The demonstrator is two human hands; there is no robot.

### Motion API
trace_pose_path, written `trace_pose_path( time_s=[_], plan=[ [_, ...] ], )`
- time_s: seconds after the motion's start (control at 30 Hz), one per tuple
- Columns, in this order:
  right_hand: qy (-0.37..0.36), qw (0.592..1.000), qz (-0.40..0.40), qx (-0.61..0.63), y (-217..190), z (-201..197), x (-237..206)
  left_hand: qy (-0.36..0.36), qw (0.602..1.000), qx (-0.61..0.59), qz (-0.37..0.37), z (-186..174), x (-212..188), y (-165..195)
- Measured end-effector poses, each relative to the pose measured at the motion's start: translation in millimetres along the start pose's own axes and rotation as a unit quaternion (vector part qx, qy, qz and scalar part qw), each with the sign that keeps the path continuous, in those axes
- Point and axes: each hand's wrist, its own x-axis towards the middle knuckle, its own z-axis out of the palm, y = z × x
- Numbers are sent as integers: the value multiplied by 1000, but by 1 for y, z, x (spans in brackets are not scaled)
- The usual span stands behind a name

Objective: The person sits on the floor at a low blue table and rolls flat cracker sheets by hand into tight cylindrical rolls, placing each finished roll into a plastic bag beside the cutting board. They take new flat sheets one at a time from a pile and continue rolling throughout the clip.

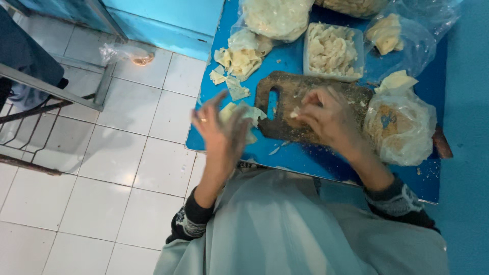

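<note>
The blue-topped table point(305, 158) fills the upper right of the head view, its near edge running from 9 o'clock down toward 4 o'clock above the person's pale grey garment; white floor tiles point(117, 168) take the whole left side; on the table, at 3 o'clock, a clear plastic bag of brownish crumbs point(402, 127) sits just beside the worn dark wooden cutting board with a handle slot point(290, 109), which lies at the centre and is dusted with crumbs; at 12 o'clock stands a white rectangular plastic tub heaped with pale finished pieces point(332, 51), with a clear bag of pale dough sheets point(277, 18) to its left and another bag holding a yellowish wad point(389, 33) at 1 o'clock; a loose pile of cut pale wrapper squares point(239, 61) lies at 11 o'clock; the right hand point(328, 119) rests over the board, fingers curled and pinching a small white bit point(294, 113) at their tips; the left hand point(221, 130) is blurred, fingers spread, at the table's left edge, apparently against a pale wrapper sheet point(244, 113), though whether it grips it I cannot tell; judging by the full tub, many pieces look done, while the stacked squares and bagged sheets suggest plenty left
</note>
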Motion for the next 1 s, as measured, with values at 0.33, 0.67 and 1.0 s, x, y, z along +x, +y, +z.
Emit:
trace_pose_path(
  time_s=[0.33, 0.67, 1.0],
  plan=[
    [95, 994, 14, -60, -28, 20, -57, -82, 992, -59, 72, 60, -9, 42],
    [98, 992, 77, 28, -30, 18, -58, -64, 993, -77, 66, 55, -12, 48],
    [104, 977, 184, 25, -24, 24, -54, -81, 993, -53, 74, 61, -16, 53]
  ],
)
